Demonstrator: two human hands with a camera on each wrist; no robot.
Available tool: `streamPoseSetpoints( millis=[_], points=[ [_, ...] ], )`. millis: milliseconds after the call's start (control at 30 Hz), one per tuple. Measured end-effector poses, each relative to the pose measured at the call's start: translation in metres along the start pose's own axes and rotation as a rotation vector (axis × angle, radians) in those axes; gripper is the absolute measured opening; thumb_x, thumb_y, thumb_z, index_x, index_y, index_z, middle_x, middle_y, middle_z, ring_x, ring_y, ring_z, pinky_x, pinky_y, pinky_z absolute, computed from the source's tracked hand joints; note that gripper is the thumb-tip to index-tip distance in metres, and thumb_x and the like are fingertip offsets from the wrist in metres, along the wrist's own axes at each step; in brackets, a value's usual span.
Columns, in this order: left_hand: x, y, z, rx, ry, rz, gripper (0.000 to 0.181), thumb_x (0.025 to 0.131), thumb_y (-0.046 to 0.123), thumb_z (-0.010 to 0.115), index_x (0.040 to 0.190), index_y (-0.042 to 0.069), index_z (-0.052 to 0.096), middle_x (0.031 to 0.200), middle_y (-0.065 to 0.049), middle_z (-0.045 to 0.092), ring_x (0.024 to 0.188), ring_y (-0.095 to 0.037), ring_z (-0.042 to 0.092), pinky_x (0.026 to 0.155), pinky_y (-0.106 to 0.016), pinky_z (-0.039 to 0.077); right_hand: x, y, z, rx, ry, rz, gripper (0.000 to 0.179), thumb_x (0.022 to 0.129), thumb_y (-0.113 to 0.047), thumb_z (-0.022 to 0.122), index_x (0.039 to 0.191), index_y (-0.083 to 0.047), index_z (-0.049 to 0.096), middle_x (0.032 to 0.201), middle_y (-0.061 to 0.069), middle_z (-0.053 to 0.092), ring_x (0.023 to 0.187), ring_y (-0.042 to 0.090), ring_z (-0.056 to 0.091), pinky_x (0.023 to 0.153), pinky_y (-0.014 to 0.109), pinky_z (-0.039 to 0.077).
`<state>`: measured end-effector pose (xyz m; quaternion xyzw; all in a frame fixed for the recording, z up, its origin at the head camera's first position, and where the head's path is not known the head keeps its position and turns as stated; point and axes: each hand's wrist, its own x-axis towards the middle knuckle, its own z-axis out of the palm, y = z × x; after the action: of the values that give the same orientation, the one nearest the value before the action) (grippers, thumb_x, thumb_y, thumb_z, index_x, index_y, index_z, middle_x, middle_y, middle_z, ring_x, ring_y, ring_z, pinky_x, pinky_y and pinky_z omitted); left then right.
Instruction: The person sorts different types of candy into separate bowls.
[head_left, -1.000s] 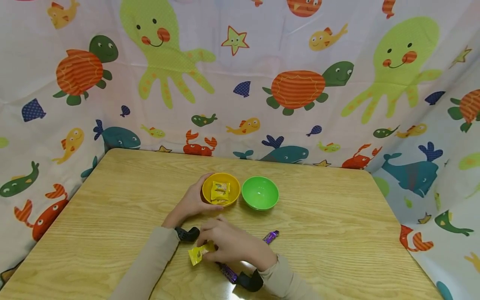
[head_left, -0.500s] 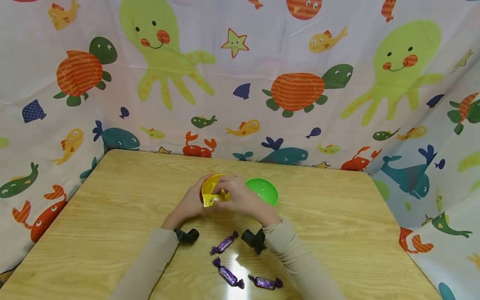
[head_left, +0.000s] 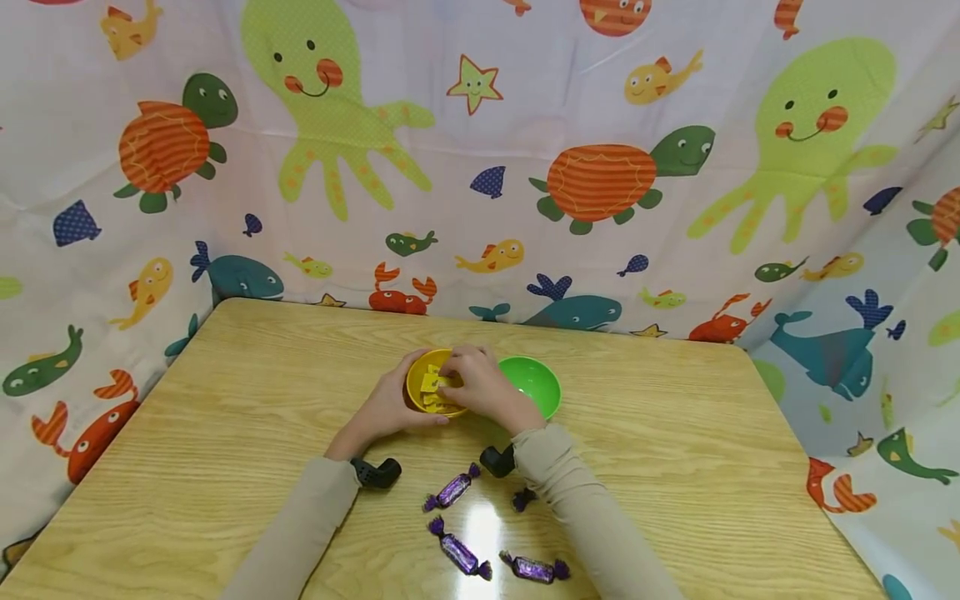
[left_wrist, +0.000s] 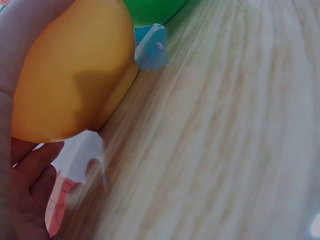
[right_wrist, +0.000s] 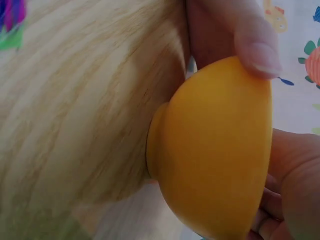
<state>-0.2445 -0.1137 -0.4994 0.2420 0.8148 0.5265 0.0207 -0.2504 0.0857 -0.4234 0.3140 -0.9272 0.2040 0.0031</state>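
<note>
Your right hand (head_left: 486, 385), shown one second earlier above the near part of the table with a packet pinched in its fingers, now reaches over the rim of the round, smooth yellow-orange bowl (right_wrist: 220, 150). Its fingers are bent at the small, shiny yellow wrapped packets (head_left: 431, 382), which lie inside that bowl; whether the fingertips grip one or have parted from it, you cannot tell, since the hand covers them from above and the bowl's wall hides them in the right wrist view. Your left hand (head_left: 386, 407) keeps its place, clamped round the bowl's left side, with the thumb along the near side and its tip at the rim. The yellow-orange bowl stands upright on the pale wood-grain table (head_left: 270, 400).

Just to its right stands a round, glossy green bowl (head_left: 542, 385), partly covered by your right hand. Nearer to you lie the twist-wrapped, shiny purple candies (head_left: 460, 552): three in plain sight, well apart from the bowls, and a fourth purple end showing beside your beige right sleeve (head_left: 592, 525). Behind the table hangs a white cloth (head_left: 510, 100) printed with sea animals.
</note>
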Motion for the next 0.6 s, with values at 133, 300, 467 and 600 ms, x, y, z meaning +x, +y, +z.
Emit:
streamPoseSetpoints(
  millis=[133, 300, 467, 600],
  points=[
    [0.000, 0.001, 0.001, -0.006, 0.002, -0.004, 0.111, 0.067, 0.040, 0.092, 0.154, 0.011, 0.030, 0.141, -0.006, 0.050, 0.122, -0.024, 0.053, 0.101, -0.048, 0.045, 0.000, 0.002, 0.001, 0.000, 0.000, 0.010, 0.019, 0.088, -0.021, 0.077, 0.102, -0.008, 0.076, 0.096, 0.001, 0.067, 0.099, 0.020, 0.056, 0.100, 0.046, 0.033],
    [0.000, 0.000, 0.002, -0.004, -0.005, -0.011, 0.111, 0.068, 0.039, 0.092, 0.155, 0.011, 0.029, 0.141, -0.006, 0.050, 0.122, -0.024, 0.053, 0.101, -0.047, 0.045, -0.001, 0.001, 0.000, -0.014, 0.009, 0.010, 0.019, 0.088, -0.022, 0.077, 0.101, -0.008, 0.076, 0.095, 0.001, 0.066, 0.099, 0.021, 0.057, 0.099, 0.044, 0.033],
    [0.000, 0.001, 0.002, 0.002, -0.002, -0.014, 0.110, 0.068, 0.040, 0.092, 0.154, 0.011, 0.030, 0.141, -0.007, 0.050, 0.124, -0.025, 0.052, 0.102, -0.048, 0.045, -0.003, -0.001, -0.005, -0.011, 0.035, 0.006, 0.019, 0.087, -0.023, 0.078, 0.099, -0.008, 0.077, 0.096, 0.002, 0.066, 0.101, 0.022, 0.057, 0.105, 0.046, 0.033],
    [0.000, 0.002, 0.001, -0.002, 0.005, -0.020, 0.110, 0.067, 0.039, 0.093, 0.154, 0.011, 0.031, 0.141, -0.007, 0.051, 0.123, -0.025, 0.053, 0.102, -0.049, 0.045, -0.008, -0.004, -0.013, 0.020, 0.057, -0.009, 0.020, 0.087, -0.022, 0.079, 0.101, -0.007, 0.077, 0.098, 0.003, 0.068, 0.103, 0.023, 0.058, 0.108, 0.050, 0.032]
  ],
)
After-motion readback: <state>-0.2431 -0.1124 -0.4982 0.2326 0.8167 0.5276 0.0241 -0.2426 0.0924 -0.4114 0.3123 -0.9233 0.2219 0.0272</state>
